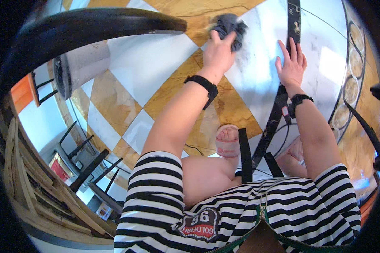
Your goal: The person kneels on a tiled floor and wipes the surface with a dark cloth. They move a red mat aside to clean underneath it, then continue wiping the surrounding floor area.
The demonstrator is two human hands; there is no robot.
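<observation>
My left hand point(218, 53) holds a bunched dark grey cloth point(229, 30), its thumb and a finger spread over it; the cloth looks blurred. Beneath lies a glossy floor of white and ochre marble-look tiles point(174, 82). To the right, my right hand point(292, 64) has its fingers spread and holds nothing. It lies at or just above the floor beside a black inlaid strip point(294, 19); whether it touches cannot be told. Both wrists wear black bands, and a cable with a small tag hangs by the right one.
A large dark curved piece point(107, 23) juts in at upper left, by a grey cylindrical object point(82, 64). Chairs or stools point(82, 161) stand at the left, near wooden slats point(34, 189). My slippered foot point(228, 142) is below. A thin cable crosses the upper right.
</observation>
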